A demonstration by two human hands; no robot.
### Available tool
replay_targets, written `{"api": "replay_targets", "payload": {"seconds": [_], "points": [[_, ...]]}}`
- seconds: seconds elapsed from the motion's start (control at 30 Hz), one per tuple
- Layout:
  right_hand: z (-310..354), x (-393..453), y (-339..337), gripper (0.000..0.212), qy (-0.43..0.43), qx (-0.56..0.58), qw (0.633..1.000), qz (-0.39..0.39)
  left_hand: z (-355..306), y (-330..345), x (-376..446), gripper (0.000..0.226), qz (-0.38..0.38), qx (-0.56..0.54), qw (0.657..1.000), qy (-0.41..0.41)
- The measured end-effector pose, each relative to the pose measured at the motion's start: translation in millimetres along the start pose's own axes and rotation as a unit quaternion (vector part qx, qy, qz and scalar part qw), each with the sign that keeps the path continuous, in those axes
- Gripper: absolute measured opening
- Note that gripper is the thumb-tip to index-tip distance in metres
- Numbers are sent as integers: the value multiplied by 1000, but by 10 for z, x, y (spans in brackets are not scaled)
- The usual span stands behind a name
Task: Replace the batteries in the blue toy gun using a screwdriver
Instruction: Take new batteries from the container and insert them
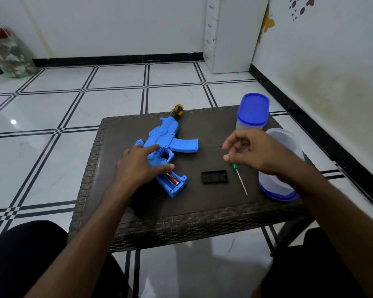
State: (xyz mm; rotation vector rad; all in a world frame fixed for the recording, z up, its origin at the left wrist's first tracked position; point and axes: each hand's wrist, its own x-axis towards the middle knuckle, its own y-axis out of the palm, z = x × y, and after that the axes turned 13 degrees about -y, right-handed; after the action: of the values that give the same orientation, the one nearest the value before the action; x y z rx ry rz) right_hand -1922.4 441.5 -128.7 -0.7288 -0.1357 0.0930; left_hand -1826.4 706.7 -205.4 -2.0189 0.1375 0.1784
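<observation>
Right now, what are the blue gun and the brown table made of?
The blue toy gun looks like moulded plastic: one even colour, smooth with a slight sheen. The table looks like woven wicker, maybe synthetic: its dark rim shows a plaited pattern.

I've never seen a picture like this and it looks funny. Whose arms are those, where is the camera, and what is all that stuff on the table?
The camera sits on a person's head, looking down, so you see their own two arms. The left hand rests on a blue toy gun, steadying it. The battery box in its handle is open, with a battery showing inside. The black cover lies beside it on the brown table, next to a thin screwdriver with a green handle. The right hand hovers with curled fingers; whether it pinches something tiny is too small to tell. Two plastic tubs with blue lids stand on the right.
</observation>
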Motion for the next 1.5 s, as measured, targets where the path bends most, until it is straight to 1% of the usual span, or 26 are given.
{"api": "replay_targets", "payload": {"seconds": [0.07,0.13,0.27,0.4,0.53,0.7,0.77,0.83,0.9,0.93,0.97,1.0,1.03,1.1,1.2,1.27,1.37,1.5], "points": [[-30,-18,50,18,3,1,1000,3,-46,20,-20,100,17,42,999,-6],[-53,-7,139,18,7,2,1000,11,-83,6,-32,108,31,62,998,-11],[-42,46,297,20,9,-22,999,30,-99,-51,-30,122,89,104,990,-14],[40,87,426,21,16,-32,998,53,-121,-54,-46,123,108,117,987,-23],[118,124,484,22,20,-43,997,68,-163,-44,-46,126,111,129,985,-40],[139,102,413,20,23,-63,996,51,-211,-67,-17,126,132,134,981,-53],[113,52,295,19,22,-69,997,38,-212,-86,2,119,134,106,984,-57],[63,-15,102,15,33,-77,996,9,-252,-113,-44,102,96,80,991,-44],[2,-81,-157,11,62,-119,990,-33,-356,-126,-150,76,20,52,998,7],[-25,-104,-299,9,83,-152,984,-48,-436,-123,-210,63,-12,18,999,42],[-58,-126,-441,7,109,-179,977,-50,-533,-107,-273,51,-31,-21,996,76],[-90,-146,-561,7,138,-194,970,-40,-636,-74,-334,42,-36,-57,992,102],[-129,-160,-646,7,167,-204,964,-22,-738,-36,-399,34,-27,-86,989,117],[-217,-199,-764,10,209,-228,951,18,-998,107,-505,26,19,-121,984,129],[-276,-146,-671,20,215,-279,931,98,-1238,335,-610,25,114,-161,973,118],[-320,-117,-601,35,215,-341,903,150,-1394,498,-656,27,160,-186,963,108],[-387,-87,-502,52,223,-382,875,199,-1550,668,-696,23,189,-206,954,108],[-393,-69,-391,52,226,-401,858,230,-1598,771,-696,13,201,-205,950,122]]}}
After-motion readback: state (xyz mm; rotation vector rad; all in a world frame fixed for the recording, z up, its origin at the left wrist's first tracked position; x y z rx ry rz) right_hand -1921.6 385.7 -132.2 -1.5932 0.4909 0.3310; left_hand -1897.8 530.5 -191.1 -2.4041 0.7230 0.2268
